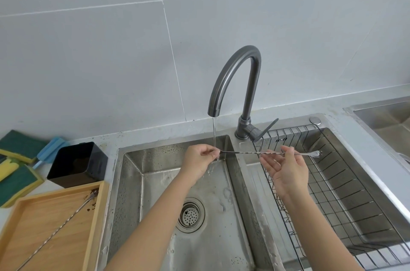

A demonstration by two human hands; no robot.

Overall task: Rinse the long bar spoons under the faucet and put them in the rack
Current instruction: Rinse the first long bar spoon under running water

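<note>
Midway: one bar spoon (250, 152) under the faucet (235, 80) stream, left hand (199, 163) pinching its 9 o'clock end, right hand (287, 166) pinching the shaft, other fingers spread. Rack (346, 184) bare; second spoon (60, 228), apparently dirty, waits on tray (97, 222).

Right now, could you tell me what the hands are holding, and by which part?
One long bar spoon: the left hand pinches its end under the water stream, the right hand its twisted stem near the other end.
</note>
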